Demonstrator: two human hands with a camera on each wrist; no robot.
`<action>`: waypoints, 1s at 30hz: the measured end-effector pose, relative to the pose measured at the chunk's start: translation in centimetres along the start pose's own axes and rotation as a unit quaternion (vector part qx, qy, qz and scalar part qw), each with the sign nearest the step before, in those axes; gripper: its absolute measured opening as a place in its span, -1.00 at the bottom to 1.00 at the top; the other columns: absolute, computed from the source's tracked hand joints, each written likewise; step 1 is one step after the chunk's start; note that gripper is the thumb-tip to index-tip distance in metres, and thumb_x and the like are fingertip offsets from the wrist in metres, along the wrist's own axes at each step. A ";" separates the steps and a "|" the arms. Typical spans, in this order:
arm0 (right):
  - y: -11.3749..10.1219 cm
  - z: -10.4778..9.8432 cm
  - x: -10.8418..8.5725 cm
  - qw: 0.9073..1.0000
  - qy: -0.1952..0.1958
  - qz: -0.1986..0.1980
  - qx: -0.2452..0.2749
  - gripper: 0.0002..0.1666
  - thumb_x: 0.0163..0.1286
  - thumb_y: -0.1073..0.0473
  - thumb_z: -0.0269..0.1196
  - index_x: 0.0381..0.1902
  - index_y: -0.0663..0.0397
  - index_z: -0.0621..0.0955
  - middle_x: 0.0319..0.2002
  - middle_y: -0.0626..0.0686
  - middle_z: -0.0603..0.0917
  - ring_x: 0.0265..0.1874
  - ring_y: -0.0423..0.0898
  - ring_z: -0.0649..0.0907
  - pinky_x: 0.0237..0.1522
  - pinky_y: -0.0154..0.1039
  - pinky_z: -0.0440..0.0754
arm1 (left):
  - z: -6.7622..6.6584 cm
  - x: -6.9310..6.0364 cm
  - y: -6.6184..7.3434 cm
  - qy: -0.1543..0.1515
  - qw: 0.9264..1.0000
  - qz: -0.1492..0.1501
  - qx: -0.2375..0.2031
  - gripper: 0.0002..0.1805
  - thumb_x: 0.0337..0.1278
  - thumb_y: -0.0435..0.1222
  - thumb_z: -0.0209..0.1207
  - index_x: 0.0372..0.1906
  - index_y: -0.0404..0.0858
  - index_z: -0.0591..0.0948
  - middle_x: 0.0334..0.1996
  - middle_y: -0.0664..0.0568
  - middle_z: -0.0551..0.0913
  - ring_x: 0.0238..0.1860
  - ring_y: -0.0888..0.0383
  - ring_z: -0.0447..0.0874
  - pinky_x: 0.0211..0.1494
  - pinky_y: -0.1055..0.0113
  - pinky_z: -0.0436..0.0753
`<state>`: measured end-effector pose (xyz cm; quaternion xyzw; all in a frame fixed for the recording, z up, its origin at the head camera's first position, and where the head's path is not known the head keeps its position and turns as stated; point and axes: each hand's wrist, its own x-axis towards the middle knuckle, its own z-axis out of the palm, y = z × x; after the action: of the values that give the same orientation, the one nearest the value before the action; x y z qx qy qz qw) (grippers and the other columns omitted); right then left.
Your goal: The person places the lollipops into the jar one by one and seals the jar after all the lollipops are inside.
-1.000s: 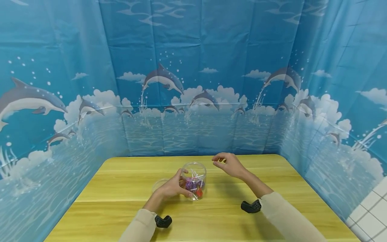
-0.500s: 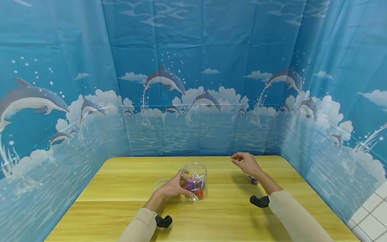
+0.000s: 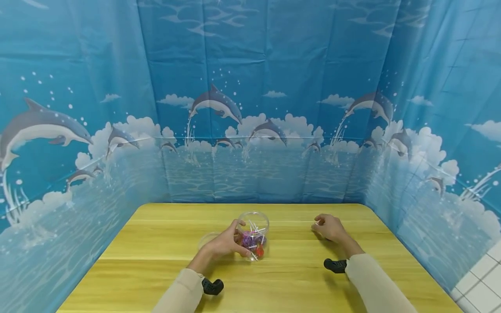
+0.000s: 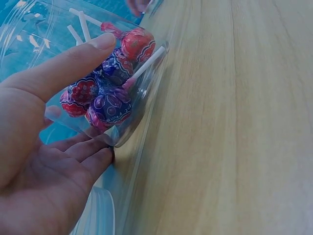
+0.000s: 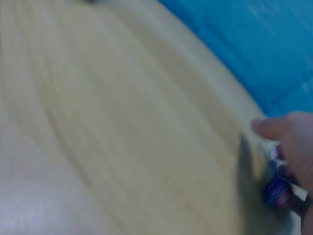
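Note:
My left hand [image 3: 224, 244] grips a clear plastic jar [image 3: 253, 214], its thumb and fingers around the side. Inside lie several wrapped lollipops [image 4: 110, 105], purple and red, with white sticks poking up in the open jar. Over the right part of the table, my right hand [image 3: 332, 229] is low with its fingers curled. A white stick shows at its fingertips in the head view. Beside these fingers, the right wrist view shows a purple-wrapped lollipop [image 5: 278, 193], blurred and partly hidden; the hand seems to pinch it.
A clear round lid [image 3: 206, 239] lies left of the jar, partly behind my left hand. The yellow wood-grain table [image 3: 148, 243] ends at a blue dolphin-print curtain [image 3: 250, 169] at the back and sides. White tiles [image 3: 479, 282] show at far right.
My right hand has moved rightward away from the jar, then down to the lollipop, which was visible on the table by the wrist half a second ago. The left hand keeps its hold on the jar.

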<state>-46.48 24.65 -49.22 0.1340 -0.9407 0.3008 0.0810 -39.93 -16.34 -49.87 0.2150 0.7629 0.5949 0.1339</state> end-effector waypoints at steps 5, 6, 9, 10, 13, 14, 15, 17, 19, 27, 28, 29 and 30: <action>0.8 0.4 -0.1 0.999 -0.020 0.039 -0.030 -0.70 0.47 0.12 0.35 -0.14 0.31 0.62 -0.23 0.16 0.64 -0.27 0.10 0.61 -0.20 0.05 0.57 | 0.2 0.1 -0.1 -0.002 1.000 0.001 -0.002 0.04 -0.01 -0.43 0.57 0.47 -0.27 0.13 0.21 -0.20 0.46 0.25 -0.13 0.54 0.24 -0.02 0.52; 0.8 0.3 0.0 0.998 -0.021 0.043 -0.029 -0.73 0.46 0.13 0.35 -0.18 0.28 0.62 -0.24 0.16 0.64 -0.28 0.09 0.60 -0.21 0.04 0.56 | 0.2 0.2 -0.1 -0.002 1.000 0.002 -0.003 0.04 -0.01 -0.43 0.57 0.47 -0.27 0.12 0.21 -0.20 0.46 0.25 -0.14 0.54 0.25 -0.02 0.52; 0.5 0.1 0.2 0.998 -0.025 0.040 -0.035 -0.80 0.46 0.17 0.34 -0.24 0.24 0.63 -0.23 0.15 0.66 -0.26 0.11 0.61 -0.21 0.04 0.56 | 0.1 0.3 -0.1 -0.001 1.000 0.003 -0.009 0.03 0.00 -0.45 0.55 0.47 -0.28 0.12 0.19 -0.20 0.47 0.26 -0.15 0.53 0.24 -0.01 0.52; 0.4 0.0 0.2 0.998 -0.027 0.038 -0.041 -0.81 0.46 0.18 0.33 -0.24 0.24 0.64 -0.22 0.15 0.67 -0.24 0.12 0.62 -0.20 0.04 0.56 | 0.1 0.3 -0.1 0.000 1.000 0.002 -0.007 0.04 0.00 -0.45 0.55 0.48 -0.29 0.11 0.18 -0.20 0.47 0.26 -0.14 0.53 0.24 -0.01 0.52; 0.0 -0.2 0.1 0.998 -0.030 0.035 -0.040 -0.82 0.47 0.20 0.32 -0.21 0.27 0.68 -0.23 0.13 0.69 -0.24 0.11 0.63 -0.20 0.05 0.60 | 0.1 0.2 -0.2 0.000 1.000 -0.001 -0.002 0.05 0.00 -0.45 0.55 0.49 -0.29 0.10 0.19 -0.18 0.47 0.26 -0.13 0.53 0.25 0.00 0.52; -0.1 -0.2 0.1 0.998 -0.031 0.035 -0.037 -0.81 0.48 0.21 0.31 -0.20 0.28 0.69 -0.23 0.13 0.69 -0.26 0.09 0.64 -0.20 0.06 0.61 | 0.0 0.2 -0.2 0.001 1.000 -0.002 0.000 0.05 -0.01 -0.45 0.56 0.49 -0.30 0.10 0.19 -0.19 0.47 0.26 -0.13 0.53 0.26 0.00 0.52; -0.2 -0.3 0.1 0.998 -0.031 0.034 -0.033 -0.80 0.48 0.21 0.31 -0.19 0.30 0.70 -0.24 0.12 0.70 -0.29 0.06 0.64 -0.21 0.06 0.61 | 0.0 0.2 -0.2 0.003 1.000 -0.003 0.002 0.06 -0.01 -0.44 0.56 0.49 -0.30 0.11 0.20 -0.18 0.47 0.25 -0.12 0.53 0.26 0.00 0.52; -0.4 -0.4 0.1 0.999 -0.031 0.030 -0.028 -0.78 0.49 0.21 0.30 -0.16 0.32 0.73 -0.25 0.11 0.71 -0.34 0.01 0.63 -0.22 0.06 0.63 | 0.0 0.2 -0.3 0.004 1.000 -0.004 0.002 0.06 -0.01 -0.45 0.56 0.49 -0.30 0.11 0.20 -0.18 0.47 0.25 -0.12 0.53 0.25 0.00 0.52; -0.5 -0.6 0.2 0.999 -0.034 0.024 -0.024 -0.78 0.49 0.20 0.31 -0.14 0.30 0.75 -0.24 0.10 0.73 -0.37 0.00 0.64 -0.22 0.06 0.63 | 0.0 0.1 -0.3 0.004 1.000 -0.006 0.000 0.07 -0.02 -0.44 0.56 0.50 -0.30 0.10 0.21 -0.18 0.46 0.26 -0.12 0.53 0.25 0.00 0.52; -1.7 -2.2 0.7 0.998 -0.059 -0.036 -0.011 -0.80 0.47 0.22 0.32 -0.15 0.28 0.78 -0.20 0.13 0.77 -0.24 0.09 0.71 -0.19 0.08 0.68 | -0.1 0.0 -0.1 -0.003 1.000 -0.001 0.005 0.04 0.00 -0.42 0.56 0.48 -0.30 0.12 0.18 -0.19 0.50 0.21 -0.11 0.56 0.24 -0.01 0.51; -1.9 -2.4 0.7 0.997 -0.063 -0.042 -0.013 -0.80 0.47 0.22 0.32 -0.14 0.27 0.78 -0.20 0.13 0.77 -0.22 0.10 0.72 -0.18 0.09 0.68 | 0.0 -0.1 0.0 -0.002 1.000 0.000 0.008 0.04 0.00 -0.41 0.56 0.48 -0.31 0.12 0.18 -0.19 0.50 0.21 -0.10 0.56 0.25 0.00 0.50; -2.1 -2.6 0.7 0.997 -0.065 -0.043 -0.014 -0.80 0.48 0.22 0.32 -0.13 0.27 0.77 -0.20 0.12 0.78 -0.20 0.11 0.72 -0.16 0.09 0.68 | 0.0 -0.1 0.0 -0.002 1.000 0.001 0.009 0.04 -0.01 -0.41 0.57 0.48 -0.31 0.12 0.19 -0.19 0.49 0.22 -0.11 0.56 0.25 -0.01 0.50; -2.2 -2.7 0.6 0.996 -0.068 -0.049 -0.015 -0.80 0.48 0.21 0.32 -0.13 0.27 0.77 -0.20 0.12 0.78 -0.18 0.12 0.72 -0.15 0.10 0.67 | 0.0 -0.2 0.0 -0.002 1.000 0.000 0.008 0.05 0.00 -0.41 0.57 0.48 -0.31 0.11 0.20 -0.20 0.48 0.22 -0.12 0.55 0.25 -0.01 0.50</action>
<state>-46.22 24.40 -45.67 0.1986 -0.9408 0.2725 0.0338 -39.78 -16.41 -49.87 0.2174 0.7676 0.5879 0.1337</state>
